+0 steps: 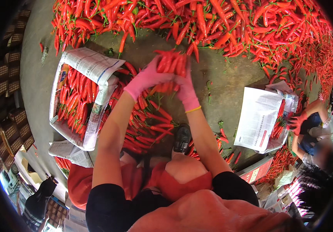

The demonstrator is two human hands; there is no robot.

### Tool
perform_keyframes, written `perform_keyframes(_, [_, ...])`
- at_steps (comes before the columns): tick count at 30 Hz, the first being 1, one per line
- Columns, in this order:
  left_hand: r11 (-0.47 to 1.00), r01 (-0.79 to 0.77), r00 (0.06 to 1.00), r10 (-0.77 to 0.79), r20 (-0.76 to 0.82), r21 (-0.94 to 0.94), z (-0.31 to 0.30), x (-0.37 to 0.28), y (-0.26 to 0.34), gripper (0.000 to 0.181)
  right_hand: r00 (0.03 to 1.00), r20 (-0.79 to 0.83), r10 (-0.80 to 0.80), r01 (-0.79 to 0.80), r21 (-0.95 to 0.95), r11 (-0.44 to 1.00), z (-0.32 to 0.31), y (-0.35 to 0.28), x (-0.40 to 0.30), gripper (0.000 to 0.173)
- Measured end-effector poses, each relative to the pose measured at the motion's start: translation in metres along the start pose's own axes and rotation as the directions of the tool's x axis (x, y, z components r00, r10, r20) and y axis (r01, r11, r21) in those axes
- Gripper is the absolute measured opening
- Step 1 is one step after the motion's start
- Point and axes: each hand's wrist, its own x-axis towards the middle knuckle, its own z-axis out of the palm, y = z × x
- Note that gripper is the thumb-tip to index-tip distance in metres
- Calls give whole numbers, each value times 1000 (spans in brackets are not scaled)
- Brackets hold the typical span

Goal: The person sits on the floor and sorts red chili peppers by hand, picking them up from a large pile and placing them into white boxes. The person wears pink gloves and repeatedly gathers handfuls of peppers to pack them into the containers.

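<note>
Both my hands wear pink gloves and meet in front of me around one bunch of red chili peppers (171, 64). My left hand (150, 74) clasps the bunch from the left. My right hand (185, 84) holds it from the other side, slightly blurred. Below the hands, loose red chilies (143, 127) lie spread on the floor by my black shoe (182, 137). To the left stands a crate lined with newspaper (92, 124), part filled with chilies (76, 98) in rows. A newspaper flap (94, 63) hangs over its far edge.
A large heap of red chilies (213, 23) spans the far side and the right. At right, a person's gloved hand (297, 123) reaches to another newspaper-lined crate (259, 116). Stacked crates (6, 84) line the left. Another person (40, 197) stands at lower left.
</note>
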Motion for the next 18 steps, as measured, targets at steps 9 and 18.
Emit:
perform_keyframes(9, [766, -56, 998, 16, -67, -640, 89, 87, -59, 67, 962, -41, 269, -266, -352, 897, -99, -77, 61, 89])
perform_keyframes(18, [851, 38, 977, -142, -160, -524, 161, -59, -97, 70, 829, -181, 529, -547, -461, 699, -95, -85, -88, 88])
